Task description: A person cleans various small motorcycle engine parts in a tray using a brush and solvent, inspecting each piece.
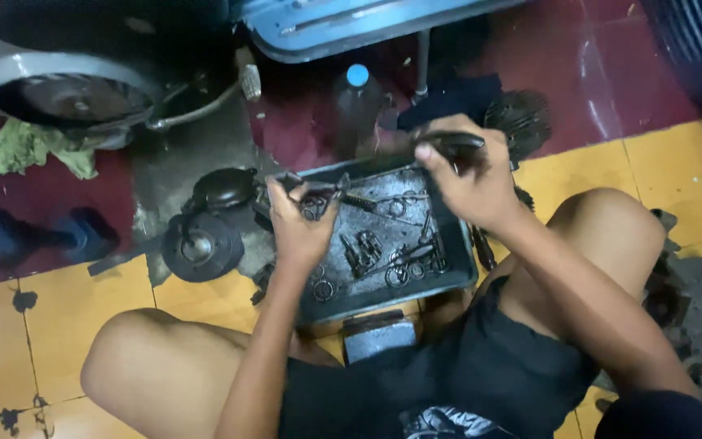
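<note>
Left hand: the left hand [301,228] was closed around a small dark metal part [318,192] at centre frame, over the tray's upper left corner.
Right hand: the right hand [471,175] gripped a dark tool handle [455,143] above the tray's upper right edge.
Tray: the grey metal tray [458,275] sat on the floor between the knees, holding oily rings and small parts [404,264].
Upper left: a scooter wheel [62,97] and a green rag [30,146].
Left of tray: a round black disc [201,246].

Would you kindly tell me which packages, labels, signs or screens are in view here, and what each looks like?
Dark plastic bottle with a round blue cap: upright on the maroon floor just beyond the grey metal tray; any label is too dim to make out.
No signs or screens in view.
</note>
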